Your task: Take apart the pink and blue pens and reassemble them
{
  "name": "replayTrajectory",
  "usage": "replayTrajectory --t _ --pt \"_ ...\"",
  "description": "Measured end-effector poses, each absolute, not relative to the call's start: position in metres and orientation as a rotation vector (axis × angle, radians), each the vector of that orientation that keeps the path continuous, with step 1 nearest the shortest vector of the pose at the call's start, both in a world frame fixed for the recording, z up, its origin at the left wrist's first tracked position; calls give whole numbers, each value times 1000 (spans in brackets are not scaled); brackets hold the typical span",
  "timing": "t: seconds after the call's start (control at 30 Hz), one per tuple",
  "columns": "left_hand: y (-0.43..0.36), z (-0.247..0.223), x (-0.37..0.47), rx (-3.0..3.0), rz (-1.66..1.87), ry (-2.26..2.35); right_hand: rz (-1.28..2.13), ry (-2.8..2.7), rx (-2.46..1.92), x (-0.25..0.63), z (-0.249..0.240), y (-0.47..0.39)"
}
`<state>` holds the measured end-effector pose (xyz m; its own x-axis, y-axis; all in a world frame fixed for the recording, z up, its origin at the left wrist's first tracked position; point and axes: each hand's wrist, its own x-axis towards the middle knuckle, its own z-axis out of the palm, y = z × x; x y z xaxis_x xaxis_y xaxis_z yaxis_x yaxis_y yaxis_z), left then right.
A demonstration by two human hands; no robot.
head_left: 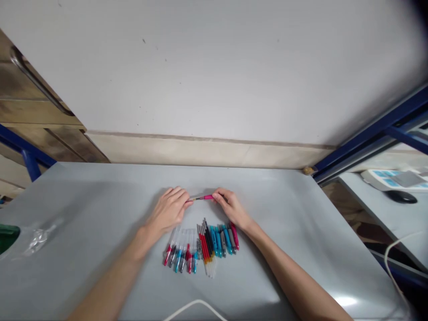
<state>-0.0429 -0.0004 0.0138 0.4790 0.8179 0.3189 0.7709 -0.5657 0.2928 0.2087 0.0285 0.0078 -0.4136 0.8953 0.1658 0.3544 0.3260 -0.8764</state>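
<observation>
Between my two hands a thin pen refill with a pink pen part [207, 197] is held level above the grey table. My left hand [171, 207] is closed on the refill's left end. The fingers of my right hand [229, 204] pinch the pink part at the other end. Below the hands lie clear pen barrels [182, 243] with coloured tips, several red and black refills [205, 240], and a row of blue, grey and pink pen parts [222, 240].
A crumpled clear plastic bag [38, 238] and a green object [8, 236] lie at the left. A white cable [197, 302] crosses the near edge. Blue frame posts stand on both sides; a black mouse [401, 196] rests on the right-hand surface.
</observation>
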Motion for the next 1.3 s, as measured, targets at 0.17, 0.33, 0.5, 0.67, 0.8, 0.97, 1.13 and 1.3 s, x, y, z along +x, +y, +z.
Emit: replayTrajectory --t 0.17,0.33,0.5,0.67,0.8,0.97,1.13,1.3 --pt "-3 12 -42 2516 650 1384 1209 -1764 -1029 210 2 28" --pt "-3 8 -43 2479 663 1361 1103 -1750 -1020 215 -3 32" --pt "-1 10 -48 2517 683 1391 1153 -1777 -1002 217 3 32" --pt "-2 11 -49 2580 646 1366 1243 -1743 -957 217 6 31" --pt "-5 11 -45 2606 653 1366 1216 -1703 -962 217 1 30" --pt "-6 13 -43 2602 698 1368 1178 -1714 -911 217 4 29" --pt "-6 13 -43 2602 670 1326 1364 -1712 -890 220 7 29" --pt "-7 13 -42 2612 637 1310 1380 -1619 -855 221 4 31"
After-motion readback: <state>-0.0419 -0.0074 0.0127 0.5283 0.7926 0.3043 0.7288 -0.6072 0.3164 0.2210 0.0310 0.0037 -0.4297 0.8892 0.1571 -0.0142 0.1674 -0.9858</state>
